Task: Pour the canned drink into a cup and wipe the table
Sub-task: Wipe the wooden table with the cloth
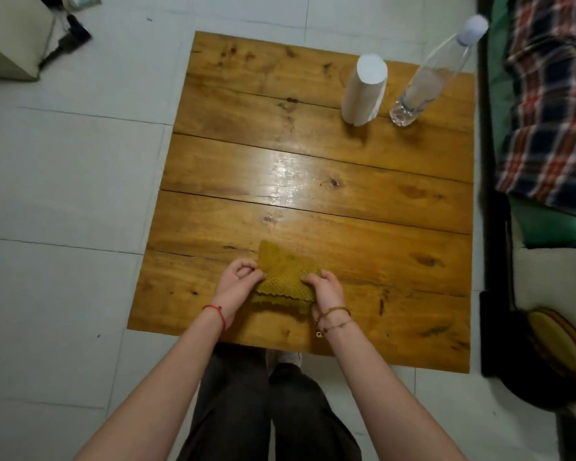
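Note:
A folded mustard-yellow waffle cloth (285, 277) lies near the front edge of the wooden table (396, 254). My left hand (238, 281) pinches its left edge. Its right side is gripped by my right hand (325, 289). A tall white paper cup (364, 89) stands upright at the back right of the table. Just to its right stands a clear plastic bottle (429, 78) with a white cap and a little liquid at the bottom. No can is visible.
The low table stands on a white tiled floor (64, 178). A bed with a plaid blanket (552, 94) runs along the right. A dark round object (546, 357) sits at the lower right. A beige cabinet with a black cable (64, 38) is at the top left.

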Demonstrator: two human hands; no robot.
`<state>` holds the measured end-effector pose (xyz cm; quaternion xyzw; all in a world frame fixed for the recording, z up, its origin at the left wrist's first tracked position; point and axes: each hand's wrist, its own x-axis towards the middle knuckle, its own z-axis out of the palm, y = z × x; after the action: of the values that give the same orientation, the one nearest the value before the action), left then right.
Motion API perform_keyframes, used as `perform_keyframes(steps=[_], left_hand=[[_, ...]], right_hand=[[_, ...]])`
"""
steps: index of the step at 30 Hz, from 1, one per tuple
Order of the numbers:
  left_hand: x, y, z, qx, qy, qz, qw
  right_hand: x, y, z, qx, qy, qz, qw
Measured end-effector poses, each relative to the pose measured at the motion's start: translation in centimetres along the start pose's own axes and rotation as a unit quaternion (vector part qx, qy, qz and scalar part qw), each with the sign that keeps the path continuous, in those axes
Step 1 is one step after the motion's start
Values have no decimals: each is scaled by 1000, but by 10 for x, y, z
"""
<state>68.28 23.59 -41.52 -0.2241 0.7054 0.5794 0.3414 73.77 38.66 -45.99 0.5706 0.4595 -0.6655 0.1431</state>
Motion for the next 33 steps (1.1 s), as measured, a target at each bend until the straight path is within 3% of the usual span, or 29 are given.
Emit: perform_keyframes(steps=[5, 14, 19, 25, 33], left_hand=[[50, 76, -30, -101, -17, 35, 994], [180, 220, -84, -126, -17, 131, 983], [247, 271, -105, -90, -19, 146, 985], [301, 307, -114, -57, -3, 161, 985], [318, 292, -118, 79, 8, 175, 981]], right_hand=[[-11, -90, 68, 86, -46, -32, 995], [47, -238, 211, 76, -65, -141, 985], [73, -301, 266, 79, -83, -170, 979], [103, -339, 304, 28, -80, -208, 974], [131, -322, 307, -101, -60, -242, 963]])
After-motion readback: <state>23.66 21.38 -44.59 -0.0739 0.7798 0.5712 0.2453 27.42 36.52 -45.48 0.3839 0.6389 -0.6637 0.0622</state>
